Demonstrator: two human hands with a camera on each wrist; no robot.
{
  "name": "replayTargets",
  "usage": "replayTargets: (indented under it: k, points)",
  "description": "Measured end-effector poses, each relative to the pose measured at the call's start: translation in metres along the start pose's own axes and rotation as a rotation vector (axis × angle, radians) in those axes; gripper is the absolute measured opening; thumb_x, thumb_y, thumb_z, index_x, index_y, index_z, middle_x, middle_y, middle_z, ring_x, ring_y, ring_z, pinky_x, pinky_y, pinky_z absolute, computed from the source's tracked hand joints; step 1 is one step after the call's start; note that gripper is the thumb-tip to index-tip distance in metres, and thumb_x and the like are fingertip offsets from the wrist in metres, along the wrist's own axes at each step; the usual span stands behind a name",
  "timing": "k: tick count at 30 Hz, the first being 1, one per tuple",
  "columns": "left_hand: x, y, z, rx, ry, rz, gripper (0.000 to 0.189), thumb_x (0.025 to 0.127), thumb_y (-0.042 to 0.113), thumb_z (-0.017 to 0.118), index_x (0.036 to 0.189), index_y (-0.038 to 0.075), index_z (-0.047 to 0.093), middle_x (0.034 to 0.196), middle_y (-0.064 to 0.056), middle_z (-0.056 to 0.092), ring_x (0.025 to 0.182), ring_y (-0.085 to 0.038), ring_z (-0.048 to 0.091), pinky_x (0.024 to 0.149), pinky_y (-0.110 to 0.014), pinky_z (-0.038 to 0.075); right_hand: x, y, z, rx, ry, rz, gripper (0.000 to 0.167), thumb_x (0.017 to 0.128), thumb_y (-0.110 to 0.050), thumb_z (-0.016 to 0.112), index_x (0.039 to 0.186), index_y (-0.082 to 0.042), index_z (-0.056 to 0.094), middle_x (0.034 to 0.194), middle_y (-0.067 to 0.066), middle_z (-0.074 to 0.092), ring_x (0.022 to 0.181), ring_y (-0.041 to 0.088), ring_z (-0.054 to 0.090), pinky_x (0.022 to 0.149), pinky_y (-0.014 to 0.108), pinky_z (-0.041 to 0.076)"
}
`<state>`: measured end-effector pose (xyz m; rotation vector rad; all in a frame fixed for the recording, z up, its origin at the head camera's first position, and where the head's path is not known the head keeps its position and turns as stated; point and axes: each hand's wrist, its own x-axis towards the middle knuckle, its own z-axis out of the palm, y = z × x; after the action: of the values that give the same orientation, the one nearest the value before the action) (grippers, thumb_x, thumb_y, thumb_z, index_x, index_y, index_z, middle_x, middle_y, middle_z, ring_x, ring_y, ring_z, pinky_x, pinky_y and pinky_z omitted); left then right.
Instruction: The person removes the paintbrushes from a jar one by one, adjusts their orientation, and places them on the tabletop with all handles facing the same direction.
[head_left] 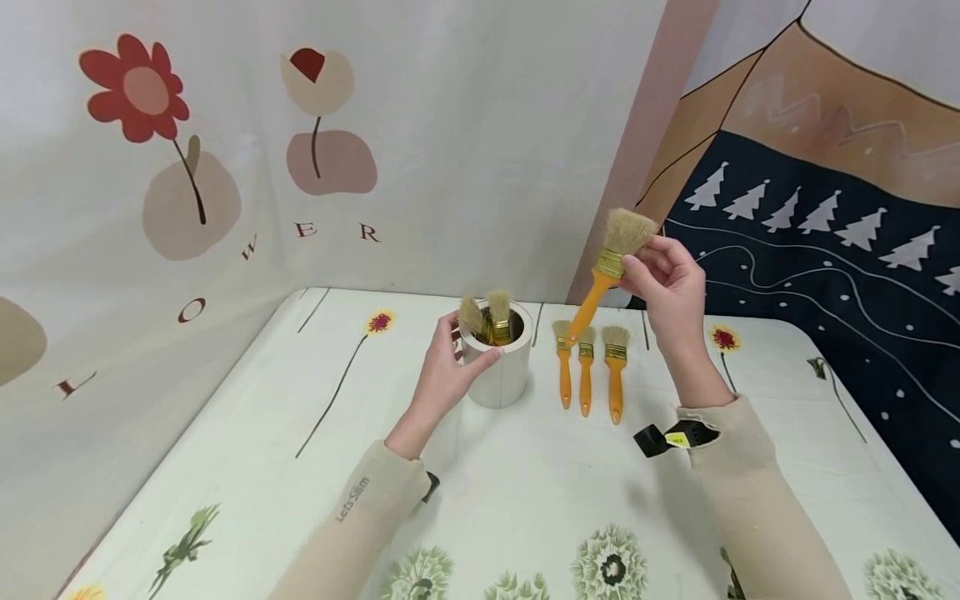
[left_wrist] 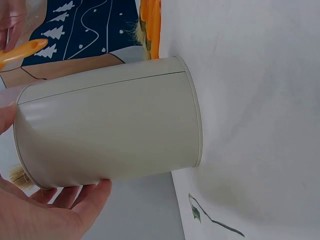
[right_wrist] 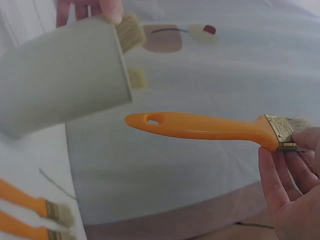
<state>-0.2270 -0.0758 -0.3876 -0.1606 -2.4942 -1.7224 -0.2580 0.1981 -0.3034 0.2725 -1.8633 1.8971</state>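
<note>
A wide paintbrush [head_left: 592, 292] with an orange handle and gold ferrule is pinched at its ferrule by my right hand [head_left: 671, 283], bristles up and handle slanting down to the left. My left hand [head_left: 442, 367] grips the cream cylindrical holder [head_left: 498, 375] around its rim, thumb in front and fingers behind. In the right wrist view the brush handle [right_wrist: 195, 126] points toward the holder's mouth, apart from it. Two brushes stand bristles up inside the holder; one set of bristles [head_left: 498, 304] is upright, the other [head_left: 471, 317] leans left. Their handles are hidden.
Three orange-handled paintbrushes [head_left: 586, 375] lie in a row on the table, right of the holder, bristles toward the back. The flower-print tablecloth [head_left: 300, 500] covers the table. A printed curtain [head_left: 465, 150] hangs along its back edge.
</note>
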Motion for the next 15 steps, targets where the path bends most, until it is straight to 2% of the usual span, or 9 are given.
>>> replayTargets:
  k: [10,15]
  points:
    - [0.001,0.0,0.0,-0.002,-0.004,-0.008,0.08,0.089,0.029,0.075,0.151,0.007,0.029,0.154,-0.014,0.038,0.142,-0.034,0.04,0.116,-0.051,0.04,0.002,0.026,-0.027,-0.16,0.071,0.115,0.027,0.095,-0.012,0.066,0.121,-0.012,0.063,0.098,-0.015,0.069,0.091,0.002,0.066,0.074,0.012,0.057]
    - [0.001,-0.001,0.0,-0.005,-0.006,-0.008,0.081,0.09,0.029,0.075,0.152,0.007,0.028,0.155,-0.014,0.037,0.143,-0.034,0.04,0.116,-0.052,0.04,0.003,0.041,-0.038,-0.189,0.108,0.173,0.021,0.095,-0.01,0.066,0.114,-0.017,0.064,0.092,-0.015,0.067,0.085,0.001,0.064,0.07,0.011,0.056]
